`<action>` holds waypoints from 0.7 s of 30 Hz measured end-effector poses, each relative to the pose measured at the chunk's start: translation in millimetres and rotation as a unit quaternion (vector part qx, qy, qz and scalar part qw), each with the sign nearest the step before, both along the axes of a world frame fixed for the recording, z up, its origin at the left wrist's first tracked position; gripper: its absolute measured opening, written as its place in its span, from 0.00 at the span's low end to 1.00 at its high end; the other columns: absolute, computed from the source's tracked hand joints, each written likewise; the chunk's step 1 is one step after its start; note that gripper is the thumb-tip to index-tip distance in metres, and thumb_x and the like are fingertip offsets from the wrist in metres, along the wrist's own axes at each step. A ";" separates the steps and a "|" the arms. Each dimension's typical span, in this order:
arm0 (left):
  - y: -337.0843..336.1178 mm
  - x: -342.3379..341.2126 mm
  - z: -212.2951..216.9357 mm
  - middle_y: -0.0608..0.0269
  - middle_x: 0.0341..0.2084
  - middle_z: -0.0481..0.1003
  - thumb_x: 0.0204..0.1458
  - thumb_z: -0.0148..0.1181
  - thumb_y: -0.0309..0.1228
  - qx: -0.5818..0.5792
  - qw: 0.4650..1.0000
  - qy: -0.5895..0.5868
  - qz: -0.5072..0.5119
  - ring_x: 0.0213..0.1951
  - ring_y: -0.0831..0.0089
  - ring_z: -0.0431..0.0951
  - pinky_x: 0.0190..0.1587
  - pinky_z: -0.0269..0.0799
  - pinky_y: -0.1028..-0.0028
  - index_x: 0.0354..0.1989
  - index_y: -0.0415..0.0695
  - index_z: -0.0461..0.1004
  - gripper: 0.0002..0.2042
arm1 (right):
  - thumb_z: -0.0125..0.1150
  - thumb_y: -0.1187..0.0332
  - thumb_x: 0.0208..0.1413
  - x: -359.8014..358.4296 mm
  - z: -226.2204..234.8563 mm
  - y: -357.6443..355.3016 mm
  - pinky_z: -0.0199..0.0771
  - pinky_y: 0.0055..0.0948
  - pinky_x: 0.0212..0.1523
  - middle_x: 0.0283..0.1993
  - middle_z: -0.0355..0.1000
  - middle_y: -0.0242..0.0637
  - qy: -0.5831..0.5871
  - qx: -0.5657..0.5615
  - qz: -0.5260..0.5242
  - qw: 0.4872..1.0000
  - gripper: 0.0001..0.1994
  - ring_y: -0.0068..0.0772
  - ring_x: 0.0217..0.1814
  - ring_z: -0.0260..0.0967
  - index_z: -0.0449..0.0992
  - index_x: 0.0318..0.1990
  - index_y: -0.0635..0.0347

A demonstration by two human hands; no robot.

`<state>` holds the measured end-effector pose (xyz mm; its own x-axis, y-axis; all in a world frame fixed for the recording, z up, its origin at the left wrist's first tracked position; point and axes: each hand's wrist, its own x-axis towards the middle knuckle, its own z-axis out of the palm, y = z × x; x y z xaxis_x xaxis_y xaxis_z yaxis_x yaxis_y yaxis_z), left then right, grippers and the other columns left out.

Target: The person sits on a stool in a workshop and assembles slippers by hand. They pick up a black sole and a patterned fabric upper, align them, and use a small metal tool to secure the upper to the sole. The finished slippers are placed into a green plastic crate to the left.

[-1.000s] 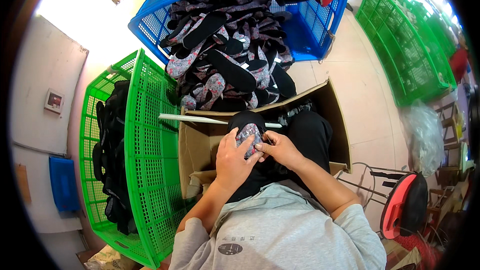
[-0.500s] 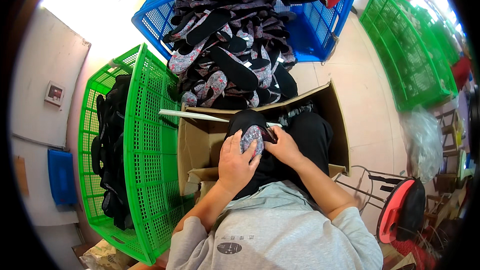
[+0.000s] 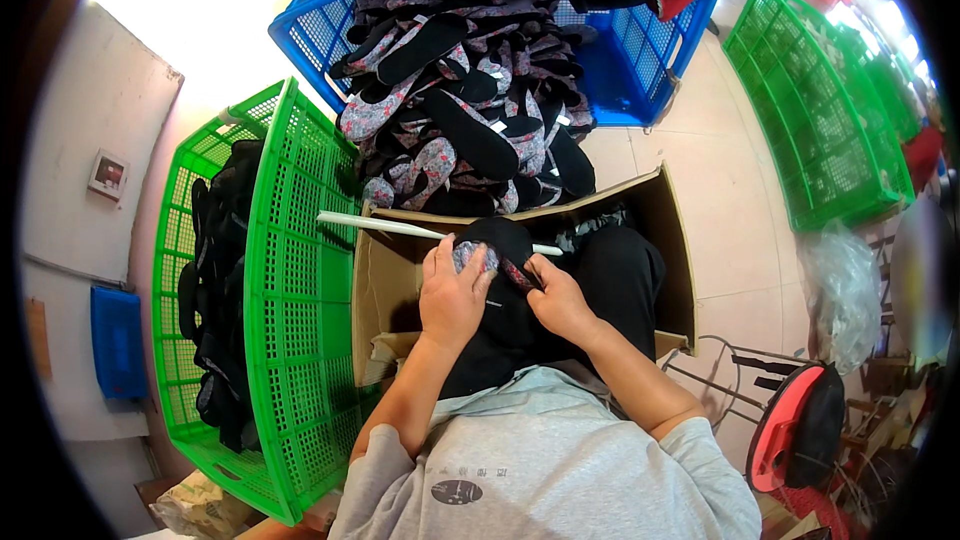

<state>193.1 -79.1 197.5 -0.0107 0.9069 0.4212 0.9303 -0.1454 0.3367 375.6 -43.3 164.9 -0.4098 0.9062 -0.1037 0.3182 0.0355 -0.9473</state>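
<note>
A slipper [image 3: 475, 256] in grey floral cloth with pink flecks is held between my hands above my black-trousered legs. My left hand [image 3: 455, 290] is closed round its floral part, fingers bent over the cloth. At the slipper's darker, reddish-edged side, my right hand [image 3: 560, 300] pinches the rim between thumb and fingers. Black material lies just beyond the floral cloth; I cannot tell whether it is the slipper or my knee. A white stick [image 3: 372, 225] lies behind my hands, across the cardboard box [image 3: 680, 260] around my legs.
Many similar floral slippers with black soles [image 3: 470, 135] spill from a tipped blue crate [image 3: 625, 70] ahead. A green crate [image 3: 310, 310] with black items [image 3: 225, 310] stands at left. Another green crate [image 3: 815, 100], a clear plastic bag [image 3: 845, 285] and a red-and-black seat [image 3: 795, 430] are at right.
Both hands have moved slightly forward with the slipper, and the left also a little left. Less floral cloth shows now, and more of the dark, reddish-edged side is visible.
</note>
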 end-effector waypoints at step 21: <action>85.2 -54.4 -26.7 0.59 0.50 0.70 0.49 0.55 0.27 -0.319 0.914 0.247 0.037 0.54 0.62 0.69 0.49 0.72 0.61 0.34 0.41 0.81 0.09 | 0.49 0.77 0.45 -37.2 -1.1 -5.4 0.64 0.52 0.40 0.33 0.67 0.54 -0.017 0.030 0.002 0.999 0.09 0.64 0.40 0.64 0.63 0.36 0.62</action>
